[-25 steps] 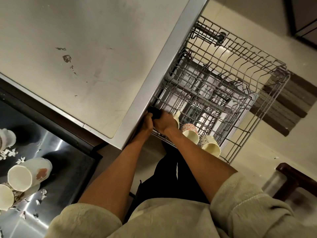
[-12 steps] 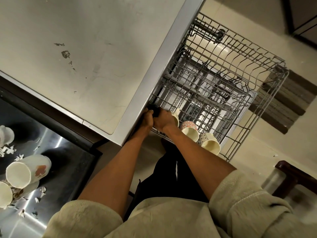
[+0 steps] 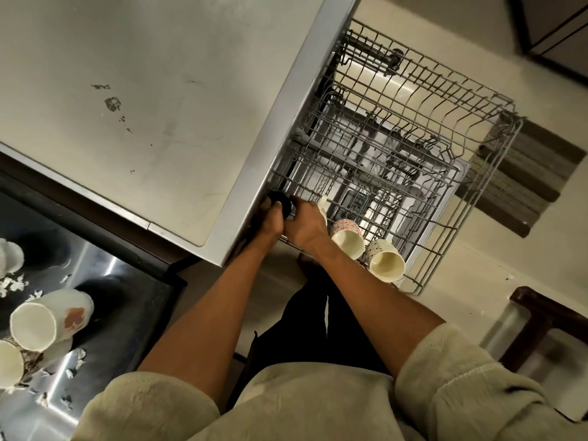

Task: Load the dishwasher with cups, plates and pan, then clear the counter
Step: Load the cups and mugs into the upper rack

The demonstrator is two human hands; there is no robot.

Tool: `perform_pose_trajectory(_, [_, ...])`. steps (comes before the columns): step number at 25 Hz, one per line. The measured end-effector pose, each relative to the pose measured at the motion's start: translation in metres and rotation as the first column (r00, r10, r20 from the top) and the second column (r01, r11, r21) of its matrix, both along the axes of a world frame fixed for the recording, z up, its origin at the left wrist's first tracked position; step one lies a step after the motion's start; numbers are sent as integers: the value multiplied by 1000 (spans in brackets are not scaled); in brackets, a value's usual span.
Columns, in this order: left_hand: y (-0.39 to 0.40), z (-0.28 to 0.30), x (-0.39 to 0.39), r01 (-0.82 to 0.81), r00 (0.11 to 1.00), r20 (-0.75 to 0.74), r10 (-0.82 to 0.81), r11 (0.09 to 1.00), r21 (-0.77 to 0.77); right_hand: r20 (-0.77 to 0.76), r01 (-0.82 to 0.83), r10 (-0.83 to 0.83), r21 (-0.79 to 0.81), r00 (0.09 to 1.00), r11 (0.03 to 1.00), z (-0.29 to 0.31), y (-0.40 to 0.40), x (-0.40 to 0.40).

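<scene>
Pale kitchen flooring shows beneath the pulled-out wire dishwasher rack (image 3: 413, 138), which juts out from under the steel counter (image 3: 143, 106). At the rack's near corner, the left hand (image 3: 270, 221) and right hand (image 3: 304, 222) both curl round a dark cup (image 3: 283, 200). Just beside them, two patterned cups (image 3: 348, 240) lie on the rack.

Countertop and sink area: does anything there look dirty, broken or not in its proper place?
Yes. The countertop has dark smudges and specks near its middle. In the sink at lower left, cups lie tipped on their sides among scattered white flakes, which look like debris; one cup carries a reddish patch, stain or print unclear.
</scene>
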State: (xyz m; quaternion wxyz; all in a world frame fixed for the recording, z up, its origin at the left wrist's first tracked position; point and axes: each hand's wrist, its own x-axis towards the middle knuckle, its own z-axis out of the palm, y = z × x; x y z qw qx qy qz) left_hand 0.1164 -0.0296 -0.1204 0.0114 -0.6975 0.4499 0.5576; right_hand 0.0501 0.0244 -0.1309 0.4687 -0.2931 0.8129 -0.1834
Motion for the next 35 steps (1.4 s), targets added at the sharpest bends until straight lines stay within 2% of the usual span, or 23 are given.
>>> perform_pose_trajectory(2, [6, 11, -4, 164, 983, 95, -158, 985, -62, -9, 88, -89, -56, 996, 995, 3, 16, -5])
perform_pose_trajectory(4, [19, 20, -8, 354, 929, 148, -338, 930, -100, -40, 149, -152, -54, 988, 987, 1, 36, -14])
perform_pose_trajectory(7, [46, 24, -18, 507, 861, 78, -502, 842, -185, -87, 214, -218, -54, 972, 975, -1, 69, -32])
perform_pose_trajectory(10, [78, 19, -28, 638, 756, 49, -653, 717, -283, -153, 322, -324, -36, 934, 946, -2, 103, -52])
perform_pose_trajectory(14, [120, 19, -55, 743, 624, -55, -780, 613, -270, -275, 551, -513, 79, 813, 831, -2, 155, -83])
perform_pose_trajectory(16, [134, 15, -70, 777, 600, -108, -793, 609, -158, -285, 590, -533, 176, 797, 788, -8, 175, -96])
perform_pose_trajectory(20, [150, 1, -97, 775, 631, -127, -766, 629, 56, -107, 597, -598, 322, 794, 735, -25, 192, -112])
perform_pose_trajectory(23, [157, -6, -112, 730, 677, -86, -731, 651, 210, 11, 673, -720, 345, 694, 654, -29, 195, -119])
perform_pose_trajectory(25, [158, -10, -117, 663, 730, -58, -681, 684, 304, 69, 680, -750, 372, 658, 631, -31, 196, -121])
perform_pose_trajectory(28, [162, -22, -120, 566, 802, -11, -598, 753, 336, 111, 674, -760, 395, 640, 625, -39, 195, -123])
perform_pose_trajectory(31, [167, -23, -120, 489, 855, 21, -519, 818, 302, 117, 692, -770, 369, 627, 620, -43, 199, -122])
perform_pose_trajectory(35, [164, -23, -120, 368, 921, 23, -389, 889, 271, 202, 745, -827, 360, 525, 561, -44, 211, -127])
